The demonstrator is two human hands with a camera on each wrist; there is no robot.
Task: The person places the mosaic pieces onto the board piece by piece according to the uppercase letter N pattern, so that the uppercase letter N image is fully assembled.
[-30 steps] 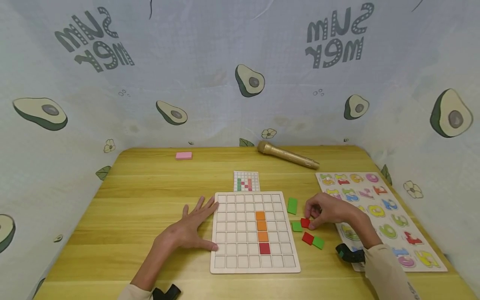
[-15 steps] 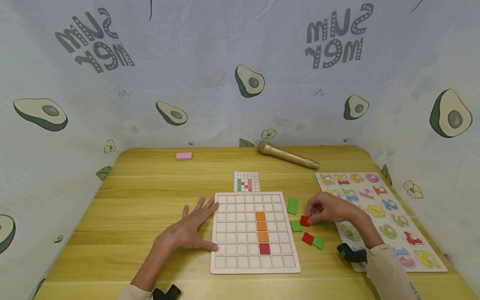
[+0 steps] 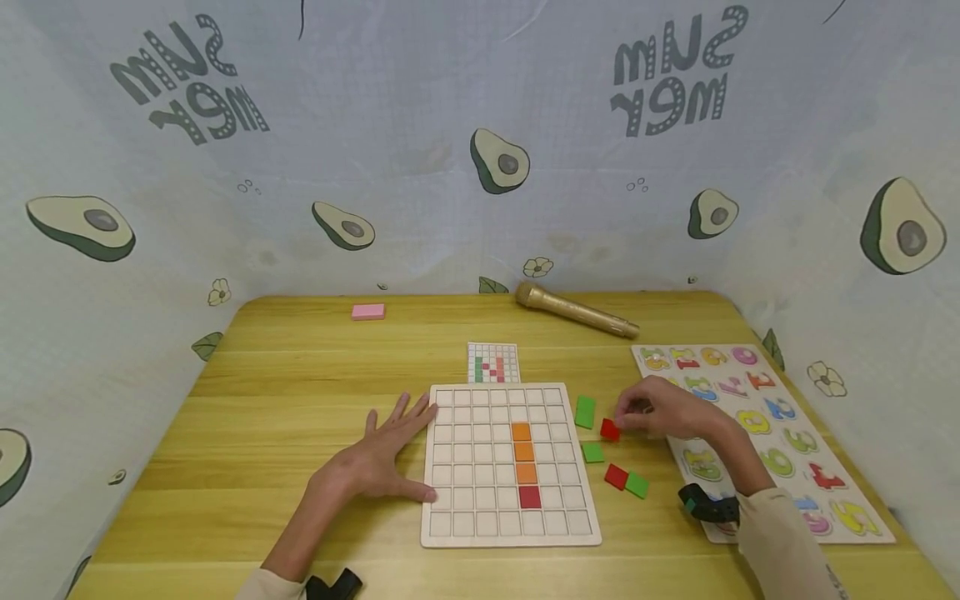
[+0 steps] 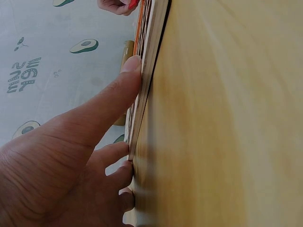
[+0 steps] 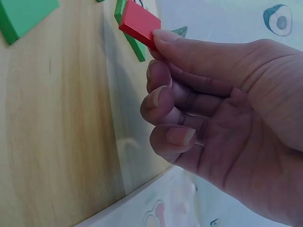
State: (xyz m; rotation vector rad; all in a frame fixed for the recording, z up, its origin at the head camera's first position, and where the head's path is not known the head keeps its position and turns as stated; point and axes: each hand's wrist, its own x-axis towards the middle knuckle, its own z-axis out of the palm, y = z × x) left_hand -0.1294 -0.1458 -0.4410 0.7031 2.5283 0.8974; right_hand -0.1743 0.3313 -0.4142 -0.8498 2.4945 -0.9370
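My right hand (image 3: 662, 408) pinches a red square tile (image 5: 139, 22) between thumb and index finger, raised off the table in the right wrist view. With fingers spread, my left hand (image 3: 375, 461) rests along the left edge of a white grid board (image 3: 461, 533), thumb and fingertips touching it. On the board, one column holds orange tiles (image 3: 524, 452) with a dark red tile (image 3: 529, 497) below them. Beside the board's right edge lie a green rectangular tile (image 3: 585, 412), a green square tile (image 3: 593, 452), and a red tile (image 3: 617, 477) touching another green tile (image 3: 637, 485).
A small pattern card (image 3: 492, 362) lies at the board's far edge. Under my right forearm is a number puzzle board (image 3: 780, 433). Farther back are a gold microphone (image 3: 577, 312) and a pink block (image 3: 368, 312). A printed curtain (image 3: 420, 150) surrounds the table (image 3: 285, 400).
My right hand has lifted the red tile from beside the green square and moved slightly away from me with it. The left hand stays where it was.
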